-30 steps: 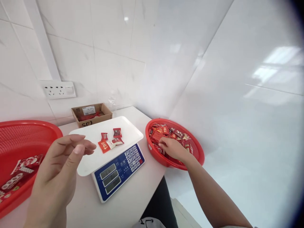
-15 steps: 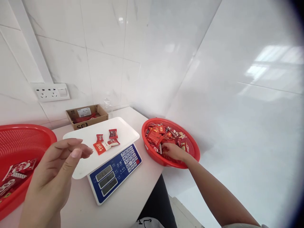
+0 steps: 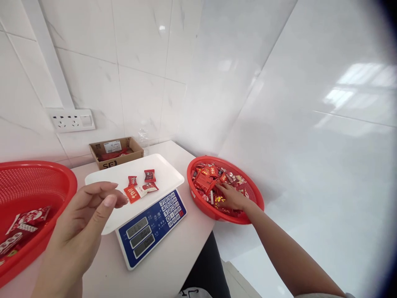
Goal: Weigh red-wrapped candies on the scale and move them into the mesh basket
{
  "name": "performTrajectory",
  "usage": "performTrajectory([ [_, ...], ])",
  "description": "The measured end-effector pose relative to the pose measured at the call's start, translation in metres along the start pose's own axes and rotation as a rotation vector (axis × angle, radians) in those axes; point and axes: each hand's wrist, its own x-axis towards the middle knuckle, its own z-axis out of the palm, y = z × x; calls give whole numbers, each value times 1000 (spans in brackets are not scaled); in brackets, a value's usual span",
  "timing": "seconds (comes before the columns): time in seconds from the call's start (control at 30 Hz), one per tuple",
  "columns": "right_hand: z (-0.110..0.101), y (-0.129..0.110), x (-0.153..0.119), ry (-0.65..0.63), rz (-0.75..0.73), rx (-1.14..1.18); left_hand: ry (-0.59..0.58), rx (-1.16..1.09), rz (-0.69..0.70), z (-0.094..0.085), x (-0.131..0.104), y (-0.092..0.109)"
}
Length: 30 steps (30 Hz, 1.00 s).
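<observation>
My right hand (image 3: 232, 197) reaches into the red basket (image 3: 259, 198) on the right, its fingers spread over the wrapped candies (image 3: 204, 180); some fingertips are hidden among the wrappers. Close by the fingers lies a yellow-and-red wrapper (image 3: 219, 201). In front of the scale's white tray (image 3: 169, 176), my left hand (image 3: 83, 223) hovers with curved fingers, thumb apart and nothing held. Several small candies lie on that tray, among them a dark red one (image 3: 150, 176) and an orange-red one (image 3: 132, 193). Below the tray is the scale's blue panel (image 3: 155, 234) with keys and displays.
Another red basket (image 3: 63, 178), with red packets at its bottom, stands at the left. A cardboard box (image 3: 124, 159) with red items sits behind the scale, beside clear plastic (image 3: 143, 136). Tiled walls enclose the table (image 3: 169, 271) at the back and right.
My right hand's fingers have spread and shifted slightly in the basket, and the yellow-and-red wrapper now shows beside them. My left hand keeps its pose. The view has shifted slightly.
</observation>
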Motion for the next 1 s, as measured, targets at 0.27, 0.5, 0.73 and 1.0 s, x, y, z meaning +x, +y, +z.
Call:
performTrajectory([
  [0.27,-10,-12,-5,20,-21,-11,-38,-50,-80,-2,0,-3],
  [0.5,-26,-17,-5,152,-114,16,-62,-23,-48,-4,-2,-2],
  [0.73,-39,-21,-10,344,-24,68,-96,7,-74,-8,-2,-3],
  [1.0,-52,-66,-40,687,-160,602,-366,13,-69,3,-5,-8],
])
